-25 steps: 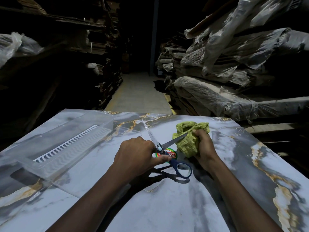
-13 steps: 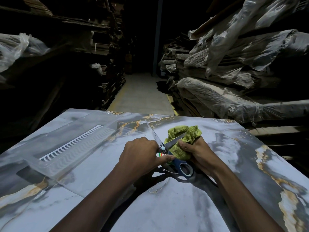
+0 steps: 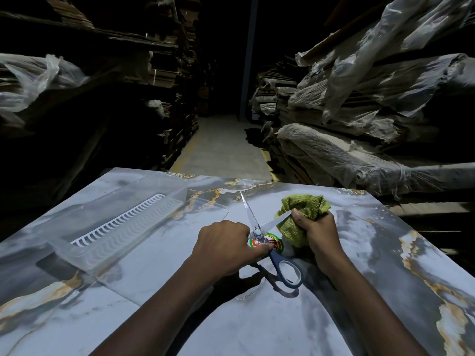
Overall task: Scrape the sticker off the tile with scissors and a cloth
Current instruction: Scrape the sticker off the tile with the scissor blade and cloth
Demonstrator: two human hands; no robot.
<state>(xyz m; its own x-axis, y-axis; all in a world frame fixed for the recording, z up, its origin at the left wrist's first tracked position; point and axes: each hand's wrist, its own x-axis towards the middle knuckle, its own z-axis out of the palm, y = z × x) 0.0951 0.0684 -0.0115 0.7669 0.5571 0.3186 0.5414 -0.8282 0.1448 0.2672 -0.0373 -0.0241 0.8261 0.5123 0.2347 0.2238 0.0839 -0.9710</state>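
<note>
Left hand [image 3: 223, 247] round scissors [image 3: 257, 232]; right hand [image 3: 320, 232], cloth [image 3: 305, 204]

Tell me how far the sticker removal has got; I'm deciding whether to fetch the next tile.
Done: only the tools are picked up. The sticker looks whole on the tile. In hand: the left hand holds the open scissors over it; the right hand grips the green cloth by one blade tip. Left: all the scraping and wiping.

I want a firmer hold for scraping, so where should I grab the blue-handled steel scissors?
On the blue-handled steel scissors, take the free handle loop, coming from the near right: it lies bare, pointing back toward you, while the spread blades point away and the left hand grips by the pivot.
</note>
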